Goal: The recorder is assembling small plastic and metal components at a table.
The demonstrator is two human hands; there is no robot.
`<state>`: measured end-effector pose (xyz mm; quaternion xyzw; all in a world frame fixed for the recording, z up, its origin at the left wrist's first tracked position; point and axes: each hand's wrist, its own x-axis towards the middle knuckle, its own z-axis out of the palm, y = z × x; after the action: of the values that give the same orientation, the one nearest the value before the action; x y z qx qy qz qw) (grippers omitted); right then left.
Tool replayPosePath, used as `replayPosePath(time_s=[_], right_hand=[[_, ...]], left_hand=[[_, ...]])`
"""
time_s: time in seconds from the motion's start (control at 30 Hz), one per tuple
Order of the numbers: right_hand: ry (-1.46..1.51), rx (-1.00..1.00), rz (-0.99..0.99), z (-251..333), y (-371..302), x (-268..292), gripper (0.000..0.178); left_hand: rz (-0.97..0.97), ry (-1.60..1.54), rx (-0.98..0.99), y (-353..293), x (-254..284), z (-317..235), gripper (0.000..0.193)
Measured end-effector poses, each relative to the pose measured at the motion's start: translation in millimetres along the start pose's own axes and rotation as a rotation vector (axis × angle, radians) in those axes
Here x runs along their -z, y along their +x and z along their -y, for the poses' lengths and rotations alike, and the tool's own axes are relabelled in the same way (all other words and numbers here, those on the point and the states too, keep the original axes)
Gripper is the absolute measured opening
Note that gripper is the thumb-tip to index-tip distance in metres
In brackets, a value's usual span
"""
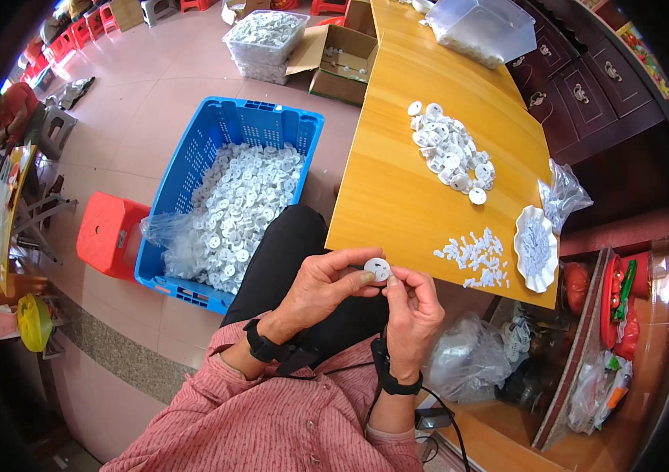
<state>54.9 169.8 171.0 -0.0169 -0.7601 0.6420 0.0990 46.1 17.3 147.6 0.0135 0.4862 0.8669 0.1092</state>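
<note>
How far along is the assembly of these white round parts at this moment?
Looks done: a heap of white discs lies on the wooden table, though I cannot tell whether they are finished. In hand: left hand and right hand pinch one white disc. Left: the blue crate holds many discs, and small white pieces wait beside a white dish.

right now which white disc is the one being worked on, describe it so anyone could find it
Start at the yellow wooden table and come down past its near edge to the person's lap. There the left hand and right hand meet, pinching one round white disc between their fingers. It alone is held in the air, while the others lie in heaps.
</note>
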Motion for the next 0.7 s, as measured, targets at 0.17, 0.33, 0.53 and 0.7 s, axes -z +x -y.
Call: replayPosePath(time_s=[0.17, 0.33, 0.53, 0.7], right_hand=[[-0.029, 0.013, 0.008, 0.5, -0.1, 1.0, 0.009], [0.023, 0.019, -0.002, 1.0, 0.0, -0.5, 0.009], [0.098, -0.021, -0.008, 1.1, -3.2, -0.3, 0.018], [0.039, 0.014, -0.006, 4.8, -5.4, -1.7, 0.022]], left_hand=[[0.024, 0.006, 0.043, -1.4, -0.9, -7.0, 0.037], [0.07, -0.014, 0.081, -2.1, 4.5, -10.6, 0.037], [0.08, -0.068, 0.06, -1.5, 10.7, -3.2, 0.037], [0.07, -0.091, 0.031, -1.8, 10.6, -2.3, 0.038]])
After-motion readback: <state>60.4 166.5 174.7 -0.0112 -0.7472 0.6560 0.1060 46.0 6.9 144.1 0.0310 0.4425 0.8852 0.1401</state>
